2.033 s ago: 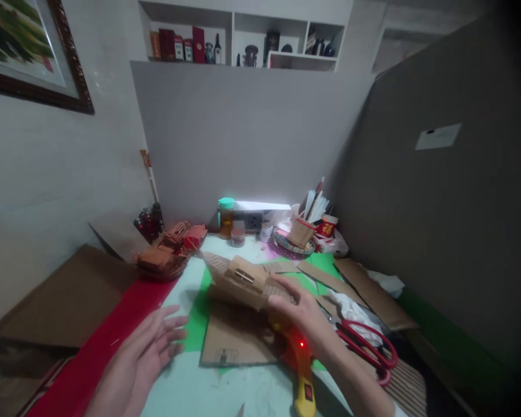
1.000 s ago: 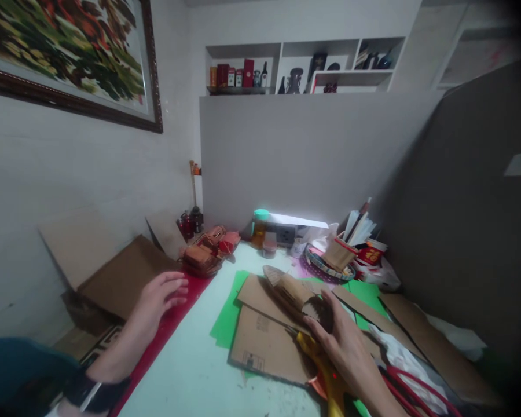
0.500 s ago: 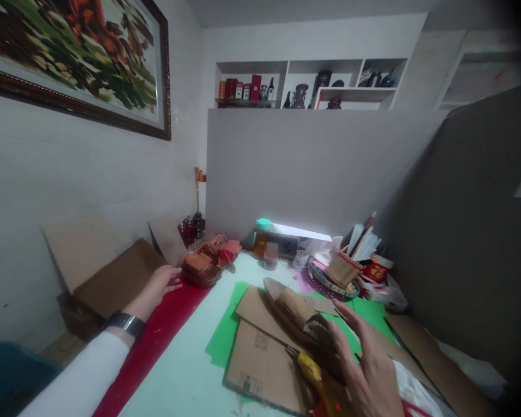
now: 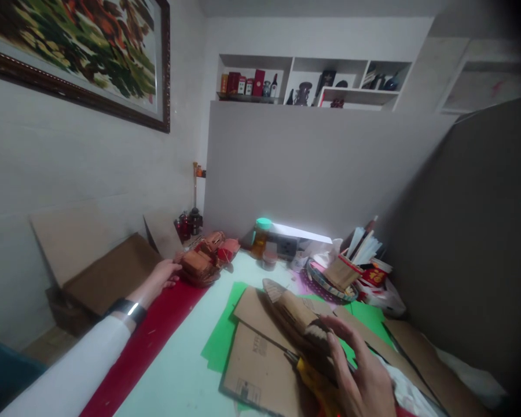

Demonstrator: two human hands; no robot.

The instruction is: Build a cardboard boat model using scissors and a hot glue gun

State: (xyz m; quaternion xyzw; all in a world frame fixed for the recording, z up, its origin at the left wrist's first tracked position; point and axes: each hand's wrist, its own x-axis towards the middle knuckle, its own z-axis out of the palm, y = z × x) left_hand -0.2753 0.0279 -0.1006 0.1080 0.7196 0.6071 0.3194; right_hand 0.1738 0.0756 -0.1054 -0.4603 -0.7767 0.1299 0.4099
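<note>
My left hand (image 4: 162, 278) rests by the red cloth (image 4: 156, 330) at the table's left edge, its fingers close to the brown leather pieces (image 4: 197, 263); I see nothing in it, and its fingers are apart. On the right, my right hand (image 4: 360, 370) reaches over a dark shoe-like object (image 4: 290, 315) with brown padding, its fingers spread at the near end; contact is hard to judge. Beneath that object lie cardboard sheets (image 4: 260, 368) over green paper (image 4: 219, 341). A yellow-handled tool (image 4: 310, 376) lies beside my right hand, partly in shadow.
An open cardboard box (image 4: 113, 284) stands left of the table. Toward the back are a jar with a teal lid (image 4: 260, 238), a round basket (image 4: 330, 284), a holder with white strips (image 4: 342, 269) and a red tub (image 4: 375, 272). A grey partition (image 4: 308, 162) rises behind.
My right hand has shifted slightly left and down toward the near end of the shoe-like object. My left hand has moved slightly left, and the view has tilted a little.
</note>
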